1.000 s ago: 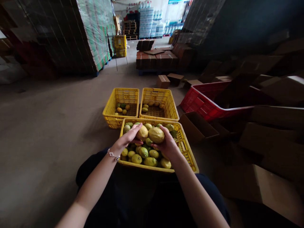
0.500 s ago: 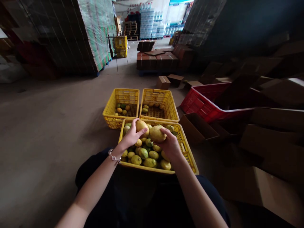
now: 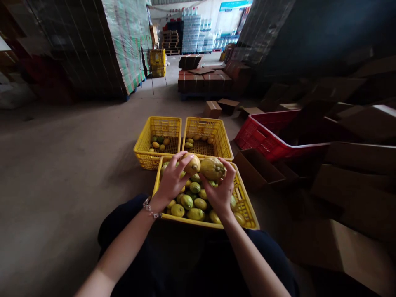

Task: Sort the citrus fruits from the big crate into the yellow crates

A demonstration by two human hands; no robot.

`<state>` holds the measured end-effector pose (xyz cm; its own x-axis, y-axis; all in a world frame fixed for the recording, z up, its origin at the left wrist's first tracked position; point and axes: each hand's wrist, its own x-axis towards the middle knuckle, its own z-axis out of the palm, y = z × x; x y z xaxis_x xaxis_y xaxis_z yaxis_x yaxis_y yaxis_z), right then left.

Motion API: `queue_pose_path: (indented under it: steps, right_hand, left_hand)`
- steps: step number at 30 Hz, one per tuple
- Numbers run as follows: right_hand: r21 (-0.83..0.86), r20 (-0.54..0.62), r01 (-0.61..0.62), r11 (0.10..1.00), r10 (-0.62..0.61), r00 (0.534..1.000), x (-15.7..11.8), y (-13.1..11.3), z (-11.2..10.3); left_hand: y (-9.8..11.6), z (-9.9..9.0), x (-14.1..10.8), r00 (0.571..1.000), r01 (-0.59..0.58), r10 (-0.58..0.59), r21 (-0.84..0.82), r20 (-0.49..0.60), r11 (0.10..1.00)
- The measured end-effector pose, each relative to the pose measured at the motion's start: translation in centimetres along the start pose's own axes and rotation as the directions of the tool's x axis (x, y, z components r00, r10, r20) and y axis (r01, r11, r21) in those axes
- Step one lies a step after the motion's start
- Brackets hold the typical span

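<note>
My left hand (image 3: 172, 181), with a bracelet at its wrist, grips a yellow lemon (image 3: 193, 163) above the near yellow crate (image 3: 192, 223). Beside it, my right hand (image 3: 221, 192) has its thumb and fingers around a larger, bumpy yellow-green lemon (image 3: 211, 168). The two lemons are side by side, close together. Below them, the crate holds several yellow and green lemons (image 3: 195, 214). Behind stand two more yellow crates, the left one (image 3: 145, 155) and the right one (image 3: 227, 144), each with several fruits on its bottom.
A red crate (image 3: 262, 138) and open cardboard boxes (image 3: 258, 167) lie on the right. Farther back are a low stack of brown cartons (image 3: 204, 81), a wrapped tall stack (image 3: 128, 45) at left and a yellow bin (image 3: 157, 62).
Both held lemons have turned, so their ends now face me. My right hand has shifted slightly right, its fingers spread wider around its lemon. My left hand's fingers have moved over its lemon.
</note>
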<state>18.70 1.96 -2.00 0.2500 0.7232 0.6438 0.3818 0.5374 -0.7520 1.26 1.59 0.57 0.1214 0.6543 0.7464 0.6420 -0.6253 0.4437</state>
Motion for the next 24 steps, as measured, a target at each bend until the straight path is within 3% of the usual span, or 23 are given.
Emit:
queue_pose_path:
  steps: [4, 9, 18, 21, 24]
  right_hand:
    - [-0.041, -0.052, 0.13, 0.991, -0.133, 0.99, 0.3, -0.3, -0.2]
    - [0.009, -0.005, 0.053, 0.999, -0.053, 0.999, 0.4, -1.3, -0.3]
    - [0.105, -0.013, -0.01, 0.994, 0.012, 1.0, 0.3, -1.9, -0.3]
    - [0.256, 0.002, -0.117, 0.96, 0.12, 0.993, 0.8, -2.4, -0.7]
    - [0.382, 0.123, -0.316, 0.868, 0.291, 0.949, 1.5, -3.1, -1.5]
  left_hand:
    - [0.2, 0.1, -0.1, 0.998, 0.062, -0.061, -0.033, 0.024, 0.998]
    - [0.9, -0.4, 0.3, 0.971, 0.229, -0.214, -0.169, 0.106, 0.958]
    - [1.3, -0.6, 0.7, 0.948, 0.317, -0.281, -0.355, 0.148, 0.88]
    - [1.1, -0.7, 1.2, 0.898, 0.434, -0.405, -0.495, 0.173, 0.752]
    - [0.6, -1.0, 1.8, 0.798, 0.573, -0.527, -0.64, 0.293, 0.512]
